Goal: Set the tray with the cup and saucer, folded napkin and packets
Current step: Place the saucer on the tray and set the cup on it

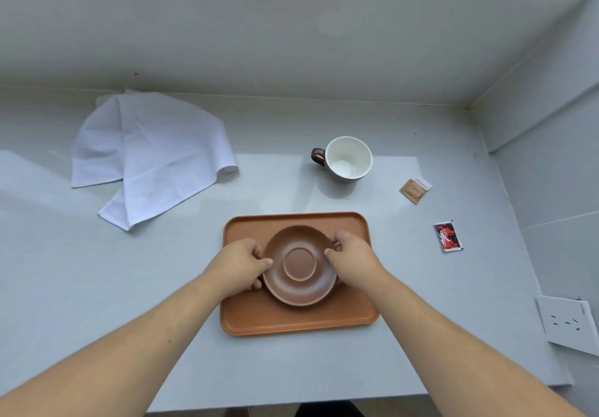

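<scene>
A brown saucer [299, 264] is over the middle of the orange tray [291, 321]. My left hand [241, 264] grips its left rim and my right hand [351, 259] grips its right rim. I cannot tell whether the saucer rests on the tray or hovers just above it. Behind the tray stands a brown cup [348, 158] with a white inside, its handle pointing left. A white cloth napkin [146, 154] lies crumpled and unfolded at the back left. A tan packet [415, 190] and a red packet [448, 235] lie flat on the counter to the right.
The pale grey counter [97, 270] ends at a wall behind and a side wall at the right. A white socket plate [567, 322] sits on the right wall near the counter's front corner. The counter's front edge runs just below my forearms.
</scene>
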The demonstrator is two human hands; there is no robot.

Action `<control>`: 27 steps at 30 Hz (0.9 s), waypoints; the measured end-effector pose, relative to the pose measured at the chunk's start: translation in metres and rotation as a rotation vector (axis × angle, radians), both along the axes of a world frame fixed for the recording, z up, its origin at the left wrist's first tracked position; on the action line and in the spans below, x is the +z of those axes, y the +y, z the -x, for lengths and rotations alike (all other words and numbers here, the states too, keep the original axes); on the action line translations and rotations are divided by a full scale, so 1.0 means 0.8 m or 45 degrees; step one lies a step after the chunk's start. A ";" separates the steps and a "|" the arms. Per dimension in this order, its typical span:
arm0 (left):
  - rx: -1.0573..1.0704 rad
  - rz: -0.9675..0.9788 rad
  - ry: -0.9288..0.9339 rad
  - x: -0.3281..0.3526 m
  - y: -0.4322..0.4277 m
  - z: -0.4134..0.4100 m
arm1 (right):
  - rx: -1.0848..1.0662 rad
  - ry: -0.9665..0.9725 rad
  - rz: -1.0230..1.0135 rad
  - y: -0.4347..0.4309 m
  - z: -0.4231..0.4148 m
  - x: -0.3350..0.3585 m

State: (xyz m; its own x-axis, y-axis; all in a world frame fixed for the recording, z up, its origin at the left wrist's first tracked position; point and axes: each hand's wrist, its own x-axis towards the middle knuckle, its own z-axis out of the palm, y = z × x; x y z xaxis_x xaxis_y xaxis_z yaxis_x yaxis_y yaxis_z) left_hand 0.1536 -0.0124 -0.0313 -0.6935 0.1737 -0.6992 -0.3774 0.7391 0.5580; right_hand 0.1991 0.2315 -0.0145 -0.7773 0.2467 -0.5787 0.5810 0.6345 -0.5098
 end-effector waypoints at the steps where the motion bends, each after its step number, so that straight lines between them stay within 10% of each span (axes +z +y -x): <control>1: 0.003 -0.002 -0.005 -0.001 -0.001 0.000 | 0.004 0.002 0.003 0.000 -0.001 -0.002; 10: -0.097 0.301 0.358 0.022 0.013 0.029 | 0.006 0.084 -0.054 0.028 0.017 0.013; 27: 0.253 -0.352 0.058 0.026 0.201 0.197 | -0.777 0.108 0.874 0.111 0.161 0.016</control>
